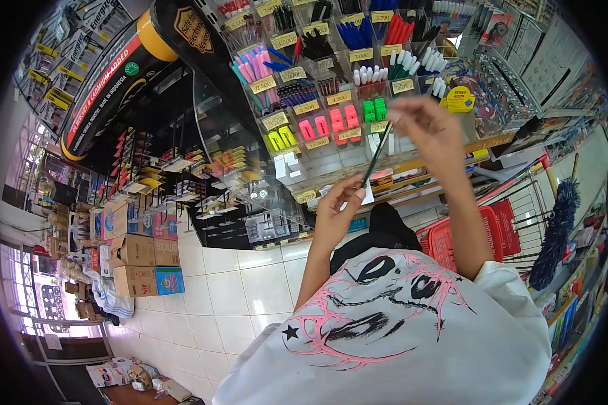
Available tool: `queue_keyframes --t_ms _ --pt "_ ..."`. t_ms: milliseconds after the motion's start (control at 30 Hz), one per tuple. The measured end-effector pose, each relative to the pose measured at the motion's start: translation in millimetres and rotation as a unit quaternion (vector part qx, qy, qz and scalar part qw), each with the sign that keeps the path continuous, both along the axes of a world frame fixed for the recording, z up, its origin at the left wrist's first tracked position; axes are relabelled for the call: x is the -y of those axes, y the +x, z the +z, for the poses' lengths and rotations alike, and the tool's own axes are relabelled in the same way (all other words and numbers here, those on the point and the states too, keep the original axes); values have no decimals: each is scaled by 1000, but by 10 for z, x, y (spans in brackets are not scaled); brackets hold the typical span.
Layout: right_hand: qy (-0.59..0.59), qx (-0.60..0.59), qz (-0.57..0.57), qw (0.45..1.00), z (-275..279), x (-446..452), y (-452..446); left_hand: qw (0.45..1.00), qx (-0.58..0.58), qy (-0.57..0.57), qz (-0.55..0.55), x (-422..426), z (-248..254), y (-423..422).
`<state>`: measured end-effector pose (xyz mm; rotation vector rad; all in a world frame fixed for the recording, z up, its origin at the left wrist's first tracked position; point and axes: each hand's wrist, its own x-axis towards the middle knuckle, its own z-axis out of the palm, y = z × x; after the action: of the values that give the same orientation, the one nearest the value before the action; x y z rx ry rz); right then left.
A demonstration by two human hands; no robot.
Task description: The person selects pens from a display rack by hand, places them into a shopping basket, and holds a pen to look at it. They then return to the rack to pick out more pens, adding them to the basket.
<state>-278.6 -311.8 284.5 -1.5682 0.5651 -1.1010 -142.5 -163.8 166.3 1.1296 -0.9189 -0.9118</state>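
Note:
My left hand (341, 210) is closed around the lower end of a thin dark green pencil (375, 159), which slants up to the right in front of the pen display. At its upper end my right hand (429, 128) is in a pinch, with the fingertips at the pencil's tip; motion blurs them somewhat. Just beyond the hands are green highlighters (374, 111), pink highlighters (345, 121) and yellow highlighters (282, 138) in clear compartments. White erasers (288, 167) lie in the lowest row.
Price-labelled pens (355, 32) fill the rack's upper rows. A large battery-shaped stand (108, 84) rises at left. Cardboard boxes (134, 263) are stacked on the tiled floor (236, 287). At right are a red basket (461, 233), a wire cart (520, 202) and a dark blue duster (557, 233).

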Motion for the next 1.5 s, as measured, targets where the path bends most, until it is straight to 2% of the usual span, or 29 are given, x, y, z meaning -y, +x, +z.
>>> queue_keyframes --t_ms 67,100,167,333,400,433,600,700,767,867,1067,1500 --pt "-108 48 -70 990 309 108 -12 1000 5 -4 19 -11 0 28" --pt "-109 48 -70 990 446 172 -15 1000 -1 21 9 -31 17 41" --pt "-225 76 -126 963 637 315 16 999 -7 46 0 -71 -4 59" --pt "-243 101 -94 960 604 648 348 994 25 91 -59 -193 -155 63" --pt "-316 -32 -159 935 551 680 483 995 8 84 -59 -253 -206 46" --pt "-335 -12 -148 930 466 744 573 993 7 97 -59 -288 -222 48" --pt "-348 -62 -118 928 192 848 780 990 11 130 -50 -421 -274 52" --pt "-302 -110 -64 945 118 846 795 991 12 128 -43 -460 -361 73" --pt "-271 -186 -45 943 90 816 789 991 11 127 -43 -475 -385 78" --pt "-287 -133 -41 948 -50 841 833 991 12 128 -45 -480 -421 86" --pt "-333 -137 -36 932 -165 869 857 989 14 139 -55 -472 -438 69" --pt "-346 -136 -39 927 -200 825 915 988 15 145 -54 -504 -526 108"
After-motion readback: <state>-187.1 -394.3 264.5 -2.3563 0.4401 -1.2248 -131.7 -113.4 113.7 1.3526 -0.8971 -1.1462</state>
